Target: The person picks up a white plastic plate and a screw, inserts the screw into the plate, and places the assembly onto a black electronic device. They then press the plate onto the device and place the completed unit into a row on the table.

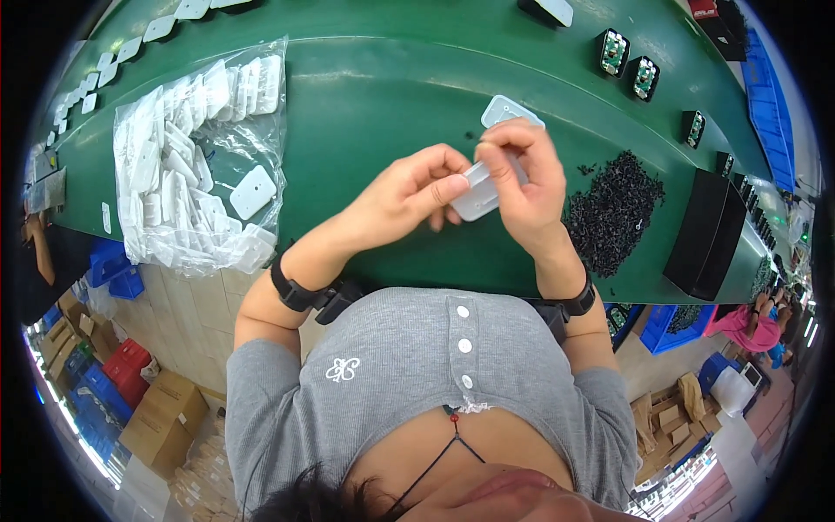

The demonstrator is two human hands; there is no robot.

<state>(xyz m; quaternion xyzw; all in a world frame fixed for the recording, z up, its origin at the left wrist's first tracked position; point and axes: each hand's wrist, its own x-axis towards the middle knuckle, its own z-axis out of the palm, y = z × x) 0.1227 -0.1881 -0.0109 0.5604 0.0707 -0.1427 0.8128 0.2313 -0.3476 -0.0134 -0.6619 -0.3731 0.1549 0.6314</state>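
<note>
Holding a white plastic cover (pixel 475 205) above the green worktop (pixel 348 113), the left hand (pixel 410 193) and right hand (pixel 532 187) each form a narrow pinch grip at its edges. A clear bag (pixel 248 143) lies left, black parts (pixel 613 213) right. Markings on the red box (pixel 705 10) are too small to read.

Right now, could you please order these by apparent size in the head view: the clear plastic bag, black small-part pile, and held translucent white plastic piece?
1. Clear plastic bag
2. Black small-part pile
3. Held translucent white plastic piece
</note>
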